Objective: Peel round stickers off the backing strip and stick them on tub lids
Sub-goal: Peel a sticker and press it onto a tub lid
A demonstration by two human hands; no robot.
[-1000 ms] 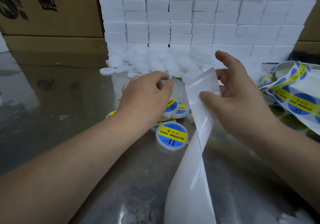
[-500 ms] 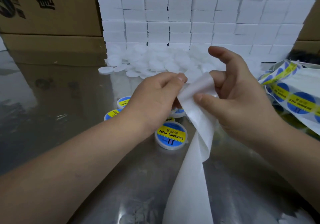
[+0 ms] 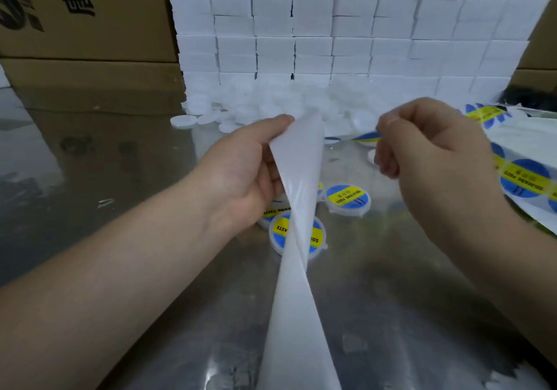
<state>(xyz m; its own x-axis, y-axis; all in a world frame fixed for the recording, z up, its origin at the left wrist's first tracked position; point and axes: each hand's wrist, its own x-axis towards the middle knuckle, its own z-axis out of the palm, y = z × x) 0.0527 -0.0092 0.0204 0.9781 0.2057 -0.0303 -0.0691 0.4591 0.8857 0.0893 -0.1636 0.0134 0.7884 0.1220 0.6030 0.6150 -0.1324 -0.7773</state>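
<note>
My left hand (image 3: pixel 244 172) grips the top of the white backing strip (image 3: pixel 297 269), which twists down toward the near edge. My right hand (image 3: pixel 431 154) pinches a round blue-and-yellow sticker (image 3: pixel 369 137), seen edge-on just left of its fingertips and apart from the strip. Labelled tub lids lie on the shiny table below: one (image 3: pixel 348 199) in the open, another (image 3: pixel 315 239) partly behind the strip. A pile of plain white lids (image 3: pixel 265 103) lies further back.
A strip with more stickers (image 3: pixel 524 175) lies at the right. White boxes (image 3: pixel 331 27) are stacked in a wall at the back. Cardboard cartons (image 3: pixel 84 27) stand at the back left. The reflective table (image 3: pixel 391 314) spreads in front.
My left hand took hold of the strip's top. My right hand let go of the strip and moved right, pulling a sticker off with it.
</note>
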